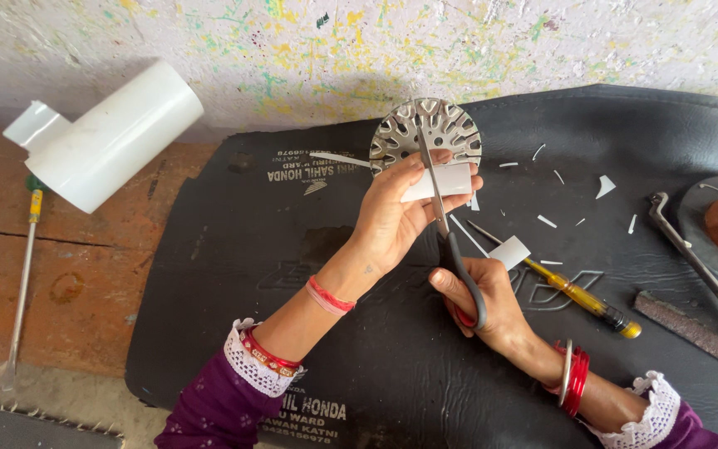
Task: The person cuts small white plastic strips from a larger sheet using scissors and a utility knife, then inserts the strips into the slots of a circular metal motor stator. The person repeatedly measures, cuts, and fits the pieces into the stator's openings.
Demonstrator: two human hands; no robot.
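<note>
A white paper strip (446, 180), pinched in the left hand (396, 212) over the black mat (234, 249), is mid-cut by scissors (450, 241) gripped in the right hand (484, 303), beside a slotted metal disc (438, 125); squeezing the handles likely comes next.

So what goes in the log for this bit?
left hand: holds white strip | right hand: scissors cutting strip | behind: slotted metal disc | mat: white scraps, screwdriver

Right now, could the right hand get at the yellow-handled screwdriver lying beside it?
Probably yes: the yellow-handled screwdriver lies uncovered on the black mat just beside the right hand, though that hand's fingers are in the scissors.
</note>
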